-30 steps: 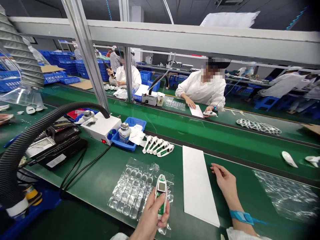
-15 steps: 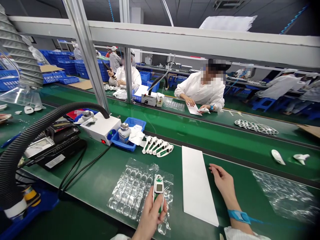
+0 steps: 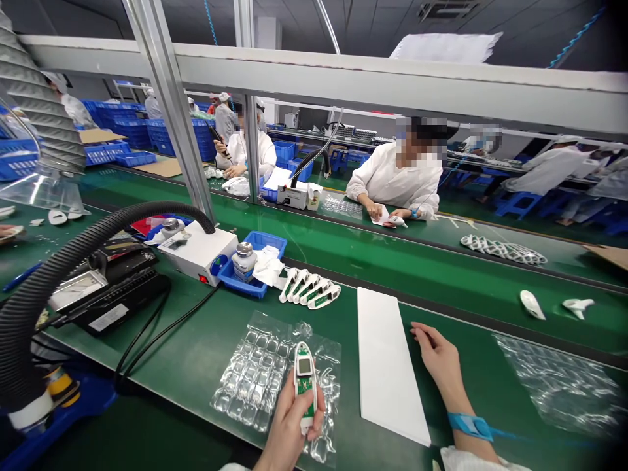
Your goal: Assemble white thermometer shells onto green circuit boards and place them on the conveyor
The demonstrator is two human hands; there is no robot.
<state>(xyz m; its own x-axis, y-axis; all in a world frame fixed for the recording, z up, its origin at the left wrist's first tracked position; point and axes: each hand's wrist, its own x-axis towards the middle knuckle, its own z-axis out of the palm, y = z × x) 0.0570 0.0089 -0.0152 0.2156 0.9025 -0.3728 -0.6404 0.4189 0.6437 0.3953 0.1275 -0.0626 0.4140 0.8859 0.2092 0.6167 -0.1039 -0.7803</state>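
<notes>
My left hand (image 3: 289,418) is closed around a white handheld device housing (image 3: 305,379) with a green circuit board and a small square screen, tilted upright with the screen facing me. Beneath it lies a clear plastic blister sheet (image 3: 250,373). My right hand (image 3: 439,356) rests just right of a long white paper stack (image 3: 387,366), its fingers curled together and nothing visible in them. A blue wrist strap (image 3: 470,426) circles that wrist. Several similar white housings with green boards (image 3: 309,288) stand in a row beyond the blister sheet.
A blue tray (image 3: 267,242) holds a bottle (image 3: 244,261) and white wipes. Left of it sit a white box (image 3: 199,248) and a black ribbed hose (image 3: 98,229). White parts (image 3: 532,305) lie on the green conveyor (image 3: 392,255). Another blister sheet (image 3: 559,379) is at right. A co-worker (image 3: 392,176) sits opposite.
My left hand has shifted slightly left and down with the device, turning it a little. My right hand stays still. The white parts on the conveyor have slid left.
</notes>
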